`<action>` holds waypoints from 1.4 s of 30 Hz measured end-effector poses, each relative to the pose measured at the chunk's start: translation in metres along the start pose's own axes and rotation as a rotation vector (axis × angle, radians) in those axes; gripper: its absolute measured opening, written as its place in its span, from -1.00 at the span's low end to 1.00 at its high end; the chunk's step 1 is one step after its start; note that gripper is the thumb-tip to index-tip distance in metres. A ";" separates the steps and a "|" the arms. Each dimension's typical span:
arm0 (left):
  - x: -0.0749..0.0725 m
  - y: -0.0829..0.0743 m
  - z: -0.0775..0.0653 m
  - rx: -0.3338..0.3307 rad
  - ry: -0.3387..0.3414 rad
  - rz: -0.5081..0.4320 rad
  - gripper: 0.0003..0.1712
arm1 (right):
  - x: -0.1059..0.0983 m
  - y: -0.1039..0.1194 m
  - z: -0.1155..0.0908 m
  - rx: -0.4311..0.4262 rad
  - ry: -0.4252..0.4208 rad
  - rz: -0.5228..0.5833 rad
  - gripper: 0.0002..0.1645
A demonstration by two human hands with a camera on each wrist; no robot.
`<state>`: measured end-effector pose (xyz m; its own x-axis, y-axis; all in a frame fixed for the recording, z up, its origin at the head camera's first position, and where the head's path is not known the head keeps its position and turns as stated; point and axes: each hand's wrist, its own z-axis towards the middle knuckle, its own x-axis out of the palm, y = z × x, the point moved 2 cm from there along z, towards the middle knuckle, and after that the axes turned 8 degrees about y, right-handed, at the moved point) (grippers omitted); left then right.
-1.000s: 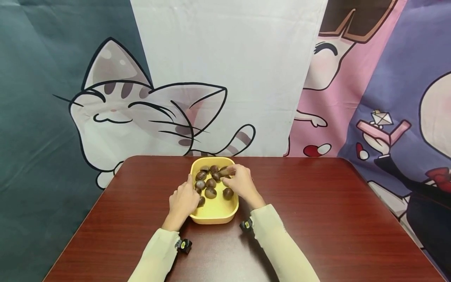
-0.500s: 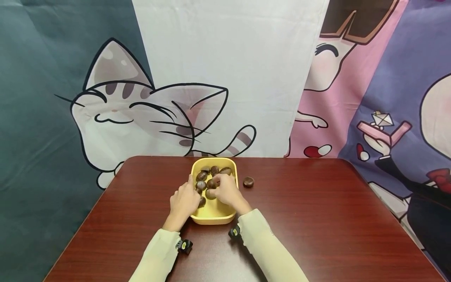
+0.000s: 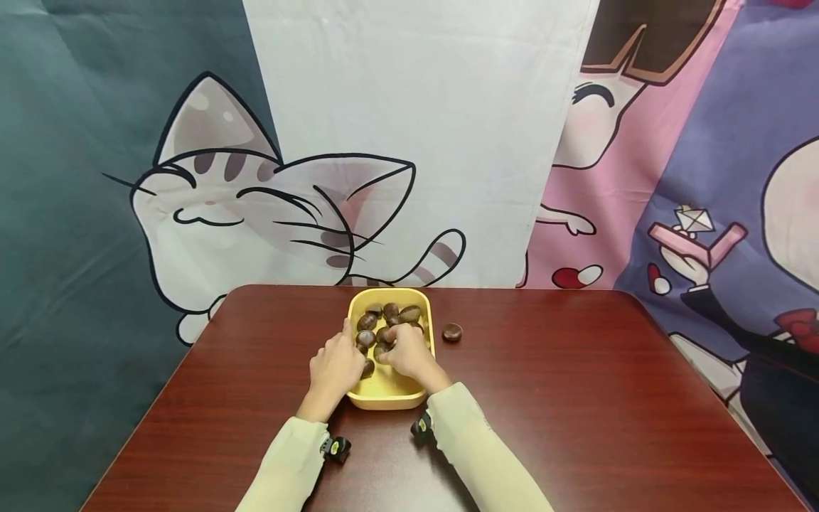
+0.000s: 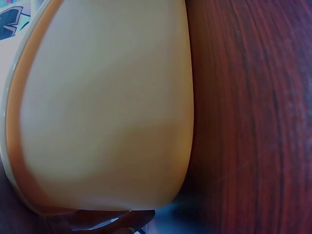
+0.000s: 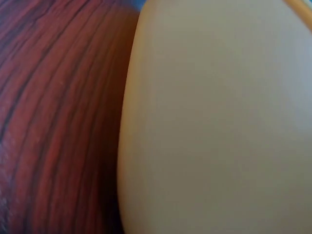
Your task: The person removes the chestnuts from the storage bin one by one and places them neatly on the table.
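In the head view a yellow plastic container (image 3: pixel 387 402) holds several brown chestnuts (image 3: pixel 367 339), mostly toward its far and left parts. My left hand (image 3: pixel 335 366) grips its left wall, index finger along the rim and thumb over the inside. Reaching in from the right, my right hand (image 3: pixel 409 353) pinches a chestnut (image 3: pixel 382 351) near the middle, partly hidden by the fingers. A single chestnut (image 3: pixel 452 332) lies on the table just right of the container. Both wrist views are mostly filled by the container's outer wall (image 4: pixel 107 107).
The reddish-brown wooden table (image 3: pixel 576 398) extends on both sides of the container. Behind its far edge hangs a cloth backdrop (image 3: pixel 416 85) with cartoon drawings. Each wrist wears a small black camera (image 3: pixel 337 449) on a strap.
My right hand has set a chestnut on the table right of the container, then moved back left to another chestnut inside. The left hand stays on the container's wall.
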<state>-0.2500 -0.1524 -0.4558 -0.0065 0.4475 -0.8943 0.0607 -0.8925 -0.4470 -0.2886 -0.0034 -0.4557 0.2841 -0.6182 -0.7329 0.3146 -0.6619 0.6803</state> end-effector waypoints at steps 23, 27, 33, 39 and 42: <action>0.001 0.001 0.000 -0.008 -0.015 0.005 -0.24 | 0.004 -0.001 0.003 0.000 0.023 -0.074 -0.72; 0.001 0.000 0.000 -0.003 -0.005 0.004 -0.24 | -0.002 0.002 0.000 -0.004 -0.001 -0.042 -0.77; -0.002 0.000 -0.001 -0.014 0.001 0.003 -0.21 | -0.015 0.007 -0.004 -0.031 -0.028 -0.020 -0.85; -0.001 0.000 0.000 -0.009 0.013 -0.013 -0.20 | -0.036 0.001 -0.009 0.017 -0.074 -0.016 -0.60; 0.000 0.000 0.000 -0.010 0.008 -0.009 -0.21 | -0.048 -0.004 -0.013 0.017 -0.103 -0.005 -0.58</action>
<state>-0.2504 -0.1518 -0.4560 0.0008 0.4563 -0.8898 0.0701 -0.8877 -0.4551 -0.2914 0.0342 -0.4231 0.1873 -0.6547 -0.7323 0.3006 -0.6715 0.6773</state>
